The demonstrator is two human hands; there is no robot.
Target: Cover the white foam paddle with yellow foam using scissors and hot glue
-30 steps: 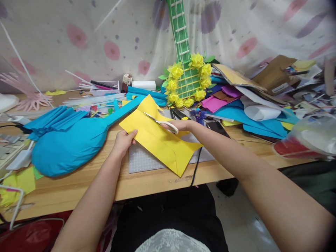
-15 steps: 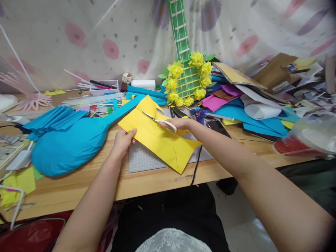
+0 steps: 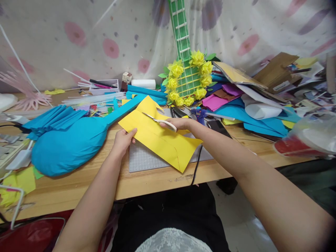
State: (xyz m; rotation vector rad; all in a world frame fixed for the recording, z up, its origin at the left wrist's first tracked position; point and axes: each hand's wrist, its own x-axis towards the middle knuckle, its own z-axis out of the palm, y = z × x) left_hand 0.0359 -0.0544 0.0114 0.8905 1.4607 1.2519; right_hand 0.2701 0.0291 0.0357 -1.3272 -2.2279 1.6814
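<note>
A sheet of yellow paper [image 3: 157, 134] is held up at a tilt over the grey cutting mat [image 3: 145, 159]. My left hand [image 3: 124, 140] pinches its left edge, thumb on top. In my right hand [image 3: 175, 124] are scissors [image 3: 160, 122] with pale handles, closed around by the fingers. One blade lies over the paper, and a cut runs through the sheet behind it. A curved pencil-like line shows near the paper's lower corner. To the left lies a blue paper-covered guitar shape [image 3: 70, 143], its neck reaching behind the sheet.
Behind the paper stands a green guitar model [image 3: 183, 63] ringed with yellow paper flowers. Coloured papers [image 3: 262, 117] pile up at the right, near a clear plastic cup [image 3: 307, 140]. A glue gun [image 3: 199, 115] and a black phone [image 3: 218, 126] lie beyond my right forearm.
Almost nothing differs. The yellow paper's lower corner has risen very slightly to the right, while both hands keep their hold.
</note>
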